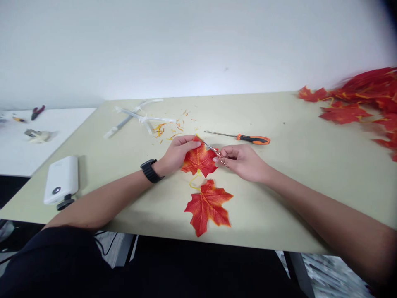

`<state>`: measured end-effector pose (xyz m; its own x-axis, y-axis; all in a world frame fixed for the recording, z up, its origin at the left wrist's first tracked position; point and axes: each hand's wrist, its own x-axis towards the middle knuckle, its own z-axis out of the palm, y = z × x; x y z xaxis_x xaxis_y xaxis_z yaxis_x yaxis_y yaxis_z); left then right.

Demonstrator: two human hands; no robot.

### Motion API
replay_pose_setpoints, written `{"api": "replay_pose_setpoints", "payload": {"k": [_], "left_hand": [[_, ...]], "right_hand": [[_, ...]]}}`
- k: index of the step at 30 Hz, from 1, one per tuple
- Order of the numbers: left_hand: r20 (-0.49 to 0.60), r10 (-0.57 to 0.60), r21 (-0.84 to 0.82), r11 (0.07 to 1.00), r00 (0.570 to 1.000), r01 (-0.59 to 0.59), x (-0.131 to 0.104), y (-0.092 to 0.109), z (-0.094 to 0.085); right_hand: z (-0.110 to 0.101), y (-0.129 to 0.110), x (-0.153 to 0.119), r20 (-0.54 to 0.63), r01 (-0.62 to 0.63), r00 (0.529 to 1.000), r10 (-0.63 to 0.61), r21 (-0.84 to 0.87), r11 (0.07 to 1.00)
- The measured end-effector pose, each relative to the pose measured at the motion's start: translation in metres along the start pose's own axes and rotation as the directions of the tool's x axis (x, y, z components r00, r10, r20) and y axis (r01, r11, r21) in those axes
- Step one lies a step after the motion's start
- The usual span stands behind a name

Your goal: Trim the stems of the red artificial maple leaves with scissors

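Well, the left hand [177, 155] pinches a red leaf [200, 159] — the right hand [246, 162] grips scissors [212, 148] at its upper edge.

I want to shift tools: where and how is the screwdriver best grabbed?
Probably by its thick orange-and-black handle, from above and the right: the screwdriver lies flat, handle rightward, its thin shaft pointing left. The right hand occupies the near side.
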<state>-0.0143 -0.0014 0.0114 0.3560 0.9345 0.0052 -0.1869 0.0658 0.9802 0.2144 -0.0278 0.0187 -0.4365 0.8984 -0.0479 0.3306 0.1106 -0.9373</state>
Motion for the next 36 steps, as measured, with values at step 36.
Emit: {"api": "replay_pose_setpoints", "payload": {"k": [36], "left_hand": [[-0.003,-0.025,0.011,1.000,1.000,0.025,-0.0025,-0.0044,0.0029]], "right_hand": [[0.0012,-0.0016,-0.0003,-0.004,-0.024,1.000,0.024,0.010,1.000]]}}
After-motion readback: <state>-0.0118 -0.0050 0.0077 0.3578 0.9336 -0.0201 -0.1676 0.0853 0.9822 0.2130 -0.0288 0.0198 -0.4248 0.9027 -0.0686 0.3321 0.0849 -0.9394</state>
